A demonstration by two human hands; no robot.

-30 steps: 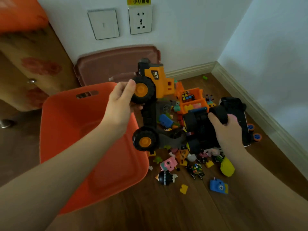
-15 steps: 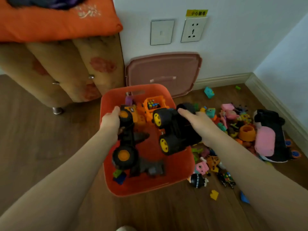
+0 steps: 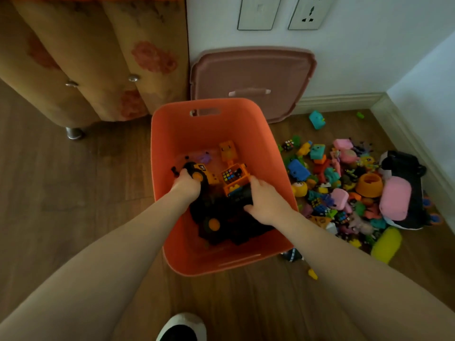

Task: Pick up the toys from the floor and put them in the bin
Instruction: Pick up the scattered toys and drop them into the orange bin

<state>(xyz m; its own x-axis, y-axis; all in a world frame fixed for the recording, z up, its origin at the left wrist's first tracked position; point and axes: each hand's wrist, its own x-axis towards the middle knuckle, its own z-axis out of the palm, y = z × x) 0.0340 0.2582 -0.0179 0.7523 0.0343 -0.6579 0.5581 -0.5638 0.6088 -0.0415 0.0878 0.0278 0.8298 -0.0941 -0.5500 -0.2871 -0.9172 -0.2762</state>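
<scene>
The orange bin [image 3: 211,124] stands on the wood floor in the middle. Both hands reach down inside it. My left hand [image 3: 185,187] grips the front wheel of the orange toy truck [image 3: 205,174], which lies on the bin's floor. My right hand [image 3: 264,204] holds the black monster truck [image 3: 236,222], low in the bin beside it. The truck's orange scoop [image 3: 234,177] carries a small puzzle cube. A heap of small toys [image 3: 344,193] lies on the floor right of the bin.
A pink bin lid [image 3: 253,75] leans on the wall behind the bin. A padded cabinet [image 3: 93,60] on metal feet stands at the left. A large black and pink toy [image 3: 398,195] lies by the right baseboard. My shoe [image 3: 182,328] shows at the bottom.
Both hands have carried the two trucks from above the toy heap over to the bin and lowered them to its bottom.
</scene>
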